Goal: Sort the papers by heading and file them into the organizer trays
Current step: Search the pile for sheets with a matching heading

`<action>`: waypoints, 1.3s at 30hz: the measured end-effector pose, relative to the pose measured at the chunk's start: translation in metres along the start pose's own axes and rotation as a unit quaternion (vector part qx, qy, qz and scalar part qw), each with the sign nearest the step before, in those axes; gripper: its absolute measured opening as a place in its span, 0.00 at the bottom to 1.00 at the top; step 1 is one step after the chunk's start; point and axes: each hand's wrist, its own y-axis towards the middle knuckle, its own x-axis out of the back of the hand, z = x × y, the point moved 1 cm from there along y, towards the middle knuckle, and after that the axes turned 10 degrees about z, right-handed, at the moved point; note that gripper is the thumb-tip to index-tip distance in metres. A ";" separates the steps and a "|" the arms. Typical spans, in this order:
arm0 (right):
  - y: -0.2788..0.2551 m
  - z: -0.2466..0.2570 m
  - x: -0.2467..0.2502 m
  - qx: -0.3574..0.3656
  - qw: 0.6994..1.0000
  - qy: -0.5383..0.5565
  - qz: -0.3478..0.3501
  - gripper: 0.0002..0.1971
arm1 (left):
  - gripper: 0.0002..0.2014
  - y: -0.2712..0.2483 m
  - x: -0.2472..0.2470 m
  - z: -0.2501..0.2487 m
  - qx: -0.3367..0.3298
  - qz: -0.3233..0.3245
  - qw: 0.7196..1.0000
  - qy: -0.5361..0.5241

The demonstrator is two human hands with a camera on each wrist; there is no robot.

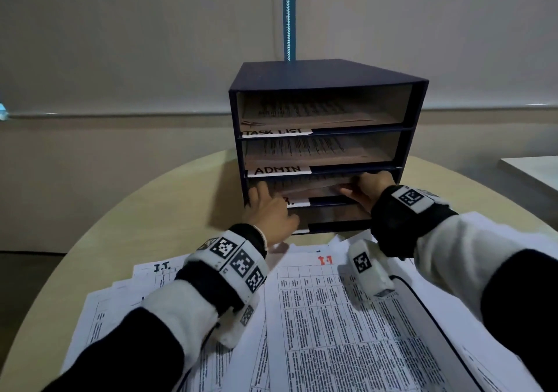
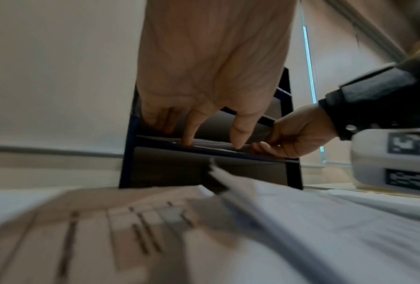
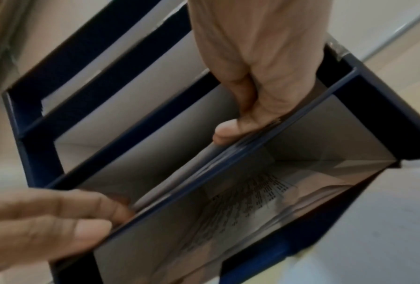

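The dark blue organizer [image 1: 326, 74] has four stacked trays; the top two are labelled TASK LIST and ADMIN, and the third label is half hidden. Both hands are at the third tray. My right hand [image 1: 367, 188] pinches the right edge of a sheaf of papers [image 1: 305, 185] lying in that tray, thumb under and fingers over, which the right wrist view [image 3: 247, 115] also shows. My left hand [image 1: 268, 207] rests straight fingers [image 2: 187, 132] on the papers' left front edge. The bottom tray holds a printed sheet [image 3: 252, 196].
Loose printed sheets [image 1: 332, 316] headed I.T. cover the near part of the round beige table [image 1: 151, 210] under my forearms. The organizer stands at the table's far side near the wall. A second table corner [image 1: 534, 171] shows at the right. A blue cord [image 1: 287, 14] hangs behind.
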 end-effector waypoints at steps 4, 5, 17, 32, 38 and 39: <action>0.002 0.001 -0.002 -0.035 0.935 0.352 0.039 0.21 | 0.28 0.011 0.001 0.007 -0.008 0.053 0.999 0.010; 0.004 0.001 -0.002 -0.020 0.908 0.415 0.049 0.19 | 0.28 0.013 0.001 0.008 -0.010 0.063 0.998 0.002; -0.018 -0.009 0.009 -0.014 0.977 0.191 0.090 0.10 | 0.25 0.007 0.003 0.009 -0.017 0.083 0.992 -0.091; -0.153 -0.039 -0.001 0.142 0.885 -0.334 0.290 0.12 | 0.16 -0.079 -0.021 0.016 0.001 0.050 0.999 0.004; -0.176 -0.055 -0.006 0.157 0.888 -0.343 0.262 0.16 | 0.15 -0.095 -0.026 0.009 -0.060 0.028 0.995 -0.076; -0.177 -0.057 -0.006 0.158 0.890 -0.339 0.259 0.18 | 0.16 -0.098 -0.028 0.009 -0.069 0.032 0.993 -0.095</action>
